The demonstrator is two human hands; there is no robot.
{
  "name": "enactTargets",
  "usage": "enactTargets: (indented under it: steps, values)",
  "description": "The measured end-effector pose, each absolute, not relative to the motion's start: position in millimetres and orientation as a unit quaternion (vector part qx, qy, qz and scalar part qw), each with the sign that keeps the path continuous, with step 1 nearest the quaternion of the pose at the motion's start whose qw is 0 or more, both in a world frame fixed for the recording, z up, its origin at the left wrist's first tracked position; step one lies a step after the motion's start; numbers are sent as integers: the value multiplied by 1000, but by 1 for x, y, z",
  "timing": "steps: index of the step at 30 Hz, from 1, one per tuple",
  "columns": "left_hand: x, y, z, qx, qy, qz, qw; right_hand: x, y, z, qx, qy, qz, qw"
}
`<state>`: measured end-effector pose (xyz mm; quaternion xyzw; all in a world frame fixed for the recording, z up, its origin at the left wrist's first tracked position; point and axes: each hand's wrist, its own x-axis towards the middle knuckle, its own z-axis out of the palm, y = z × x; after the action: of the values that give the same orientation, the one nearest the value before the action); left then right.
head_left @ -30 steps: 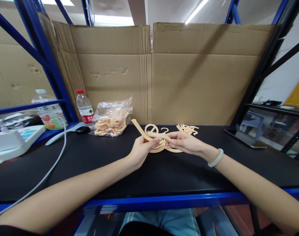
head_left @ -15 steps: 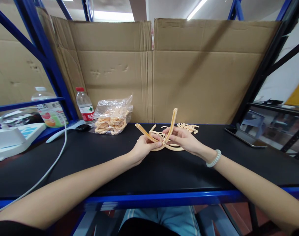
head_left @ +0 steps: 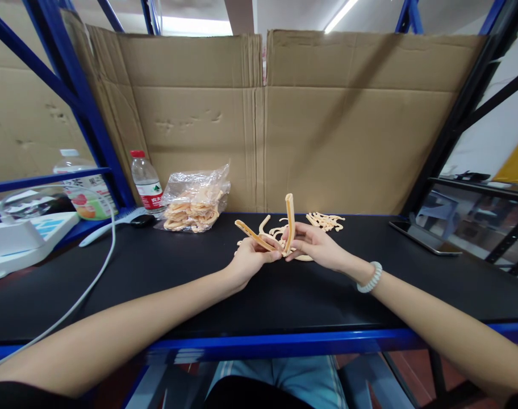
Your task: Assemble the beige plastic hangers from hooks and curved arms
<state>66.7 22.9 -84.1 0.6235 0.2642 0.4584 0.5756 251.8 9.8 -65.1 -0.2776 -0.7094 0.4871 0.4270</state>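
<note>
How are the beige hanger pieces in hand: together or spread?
Spread: left hand holds a slanted piece, right hand a nearly upright piece, with upper ends apart.

A grooved beige strip leans left, a second strip nearly upright — lower ends close together.

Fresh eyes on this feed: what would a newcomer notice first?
Likely the leaning beige strip in the left grip and the near-upright strip in the right grip, forming a V over the black tabletop. Next, the red-capped bottle and clear bag of beige pieces, back left.
</note>
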Motion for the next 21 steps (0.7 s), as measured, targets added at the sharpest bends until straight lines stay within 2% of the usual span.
enactTargets:
  steps: [6, 13, 21]
  values:
    - [67, 16, -90, 582, 298, 497, 571, 243, 5, -73, -295, -706, 446, 465]
    - [69, 10, -88, 517, 356, 505, 592, 236, -3, -79, -341, -753, 280, 488]
    - [70, 14, -80, 485, 339, 506, 628, 235, 6, -82, -354, -692, 360, 516]
